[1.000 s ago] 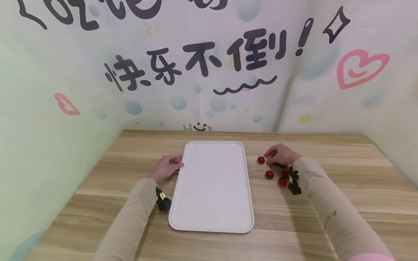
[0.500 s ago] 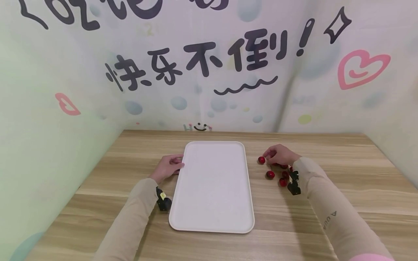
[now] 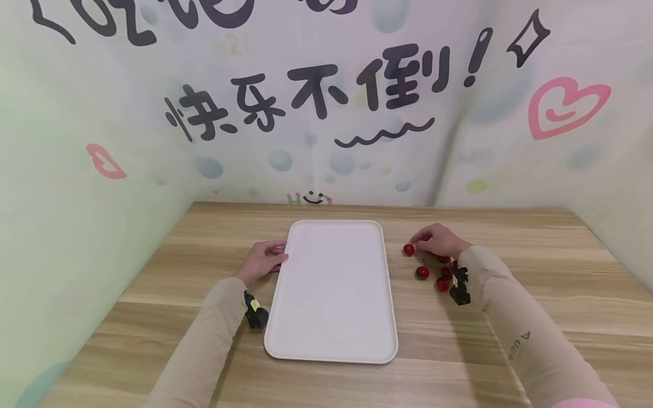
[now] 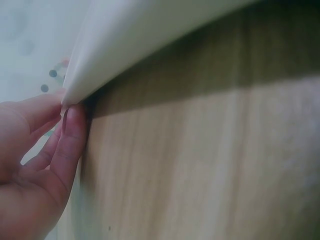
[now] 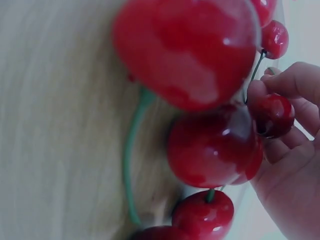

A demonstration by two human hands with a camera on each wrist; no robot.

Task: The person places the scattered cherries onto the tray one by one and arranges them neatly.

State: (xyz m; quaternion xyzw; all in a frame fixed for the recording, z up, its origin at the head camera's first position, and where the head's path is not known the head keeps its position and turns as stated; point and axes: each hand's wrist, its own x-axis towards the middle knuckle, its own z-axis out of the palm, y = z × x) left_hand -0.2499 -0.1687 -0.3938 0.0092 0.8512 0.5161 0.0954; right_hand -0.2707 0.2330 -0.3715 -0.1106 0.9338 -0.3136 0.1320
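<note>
A white rectangular tray [image 3: 334, 292] lies lengthwise on the wooden table. My left hand [image 3: 262, 260] pinches its left rim; in the left wrist view the fingers [image 4: 70, 140] meet at the tray edge [image 4: 120, 45]. To the right of the tray, my right hand [image 3: 437, 240] reaches over a small cluster of red cherries [image 3: 442, 284]. Its fingertips are at the leftmost cherry [image 3: 409, 250]. In the right wrist view they are close to that cherry's thin stem [image 5: 257, 67]; whether they pinch it is unclear. A darker cherry [image 5: 275, 116] appears in front of the fingers.
Another cherry [image 3: 422, 272] lies between the tray and the cluster, its stem upward. Behind the table [image 3: 541, 255] hangs a pale printed backdrop [image 3: 306, 170], with side walls left and right. Black wrist cameras are worn under both forearms.
My right fingertips have shifted slightly up and left, closer to the leftmost cherry, covering the stem seen before. The left hand and tray look unmoved.
</note>
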